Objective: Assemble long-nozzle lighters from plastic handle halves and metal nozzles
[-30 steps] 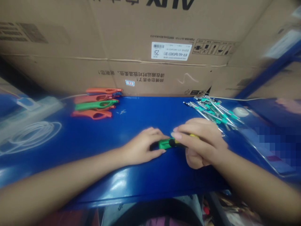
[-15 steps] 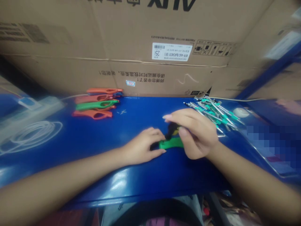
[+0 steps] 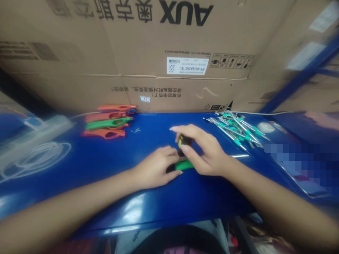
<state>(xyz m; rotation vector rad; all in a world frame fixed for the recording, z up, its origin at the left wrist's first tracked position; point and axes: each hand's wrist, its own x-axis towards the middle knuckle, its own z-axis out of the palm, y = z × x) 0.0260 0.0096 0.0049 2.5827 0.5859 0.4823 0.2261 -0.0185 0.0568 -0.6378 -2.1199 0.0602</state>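
Observation:
My left hand (image 3: pixel 156 168) rests on the blue table (image 3: pixel 119 158), fingers closed on the left end of a green plastic handle piece (image 3: pixel 184 164) lying flat. My right hand (image 3: pixel 203 151) grips a black and yellow tool handle (image 3: pixel 182 142), held upright with its tip down on the green piece. Most of the green piece is hidden by the fingers.
A stack of orange and green plastic handles (image 3: pixel 108 121) lies at the back left. A pile of metal blades with teal ends (image 3: pixel 235 127) lies at the back right. A large cardboard box (image 3: pixel 169 53) stands behind. A white coiled cable (image 3: pixel 34 157) lies at the left.
My right hand has raised the black and yellow tool from lying low across the green piece to standing upright on it, and shifted left. My left hand has kept its hold.

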